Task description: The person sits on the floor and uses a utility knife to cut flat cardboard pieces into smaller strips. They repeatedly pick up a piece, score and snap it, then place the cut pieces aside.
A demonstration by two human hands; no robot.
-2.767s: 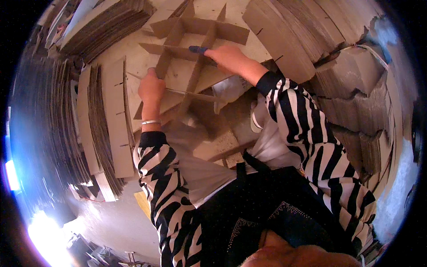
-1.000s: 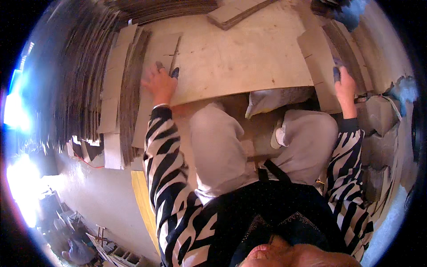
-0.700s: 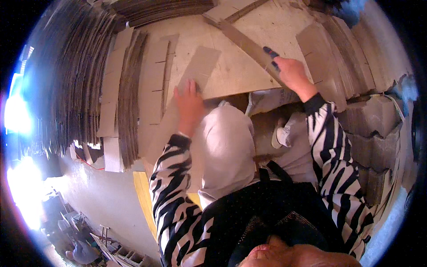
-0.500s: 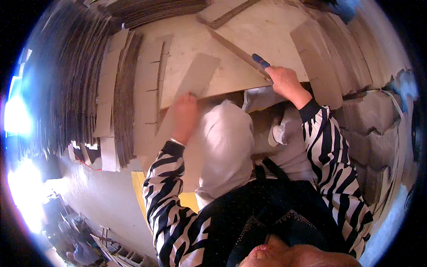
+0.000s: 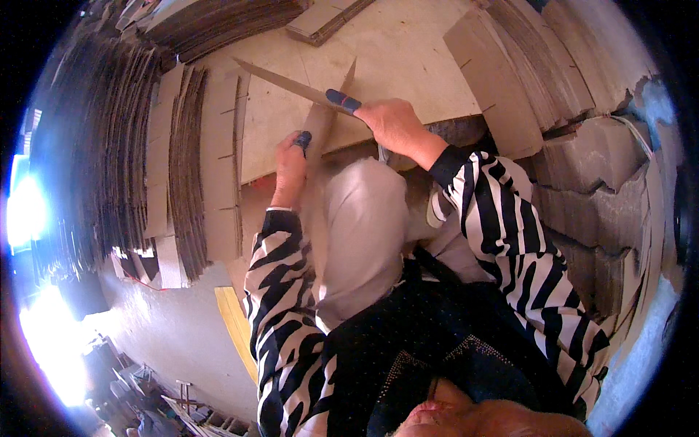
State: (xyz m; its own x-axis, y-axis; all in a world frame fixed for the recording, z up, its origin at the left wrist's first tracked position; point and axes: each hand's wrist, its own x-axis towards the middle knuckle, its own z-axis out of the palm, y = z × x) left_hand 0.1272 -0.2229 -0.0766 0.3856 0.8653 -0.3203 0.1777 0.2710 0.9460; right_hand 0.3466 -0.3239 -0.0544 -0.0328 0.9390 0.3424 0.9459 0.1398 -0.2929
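My left hand (image 5: 292, 166) is closed on a brown cardboard strip (image 5: 322, 131), held tilted nearly edge-on above the near edge of the wooden board. A dark blue cover shows on its thumb. My right hand (image 5: 397, 125) pinches the right end of a second cardboard strip (image 5: 280, 82), and a similar blue cover is on one of its digits. That second strip points to the far left over the board and crosses the first one. Whether the two strips touch where they cross, I cannot tell.
The pale wooden board (image 5: 408, 51) lies before me. Slit cardboard pieces (image 5: 220, 138) stand along its left side, beside tall cardboard stacks (image 5: 109, 146). More stacked cardboard (image 5: 502, 87) lines the right. A flat cardboard bundle (image 5: 328, 18) lies at the far edge. A yellow strip (image 5: 237, 328) is at lower left.
My right hand has moved left with its strip, which now crosses the other one. My left hand has raised and turned its strip from flat to nearly edge-on. The view has shifted slightly.
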